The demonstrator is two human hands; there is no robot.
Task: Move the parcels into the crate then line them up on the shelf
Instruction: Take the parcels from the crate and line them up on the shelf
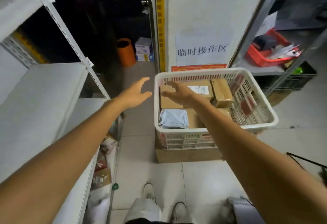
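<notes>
A white slotted plastic crate (269,117) stands on a cardboard box on the floor, ahead and to the right. Inside lie several parcels: brown cardboard boxes (222,91), one with a white label (198,89), and a grey plastic mailer (173,118) at the near left corner. My left hand (136,93) reaches forward just left of the crate's left rim, fingers spread and holding nothing. My right hand (178,92) hovers over the crate's far left part above a brown box, fingers loosely spread, empty. A white metal shelf (40,100) stands at my left.
A second metal rack at the right holds a red bin (261,54) with papers. A white wall panel with a paper sign (201,50) rises behind the crate. An orange cylinder (125,52) and small boxes stand in the dark gap beyond. My feet (148,192) are on the tiled floor.
</notes>
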